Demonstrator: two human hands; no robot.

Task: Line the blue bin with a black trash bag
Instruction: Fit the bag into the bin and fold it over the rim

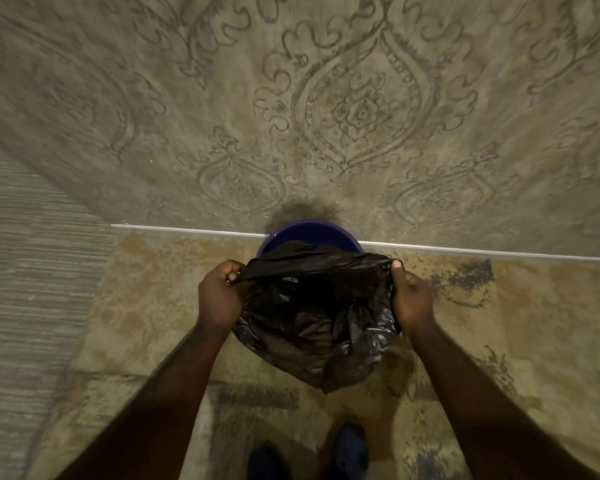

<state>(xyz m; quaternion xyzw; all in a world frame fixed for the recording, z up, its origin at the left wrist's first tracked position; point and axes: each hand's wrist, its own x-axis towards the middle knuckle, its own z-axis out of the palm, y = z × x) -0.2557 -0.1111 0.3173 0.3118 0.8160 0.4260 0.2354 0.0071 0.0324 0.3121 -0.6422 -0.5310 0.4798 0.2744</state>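
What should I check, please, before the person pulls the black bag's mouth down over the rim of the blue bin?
1. Left hand grips the bag edge: ok.
2. Right hand grips the opposite edge: ok.
3. Mouth of the black trash bag is spread open between the hands: ok, its dark inside shows.
4. Bag is above the blue bin: ok, though only the bin's far rim shows.
5. Bag edge is folded over the rim: not ok, the far rim is bare.
6. Bag's bottom reaches into the bin: cannot tell, the bag hides it.
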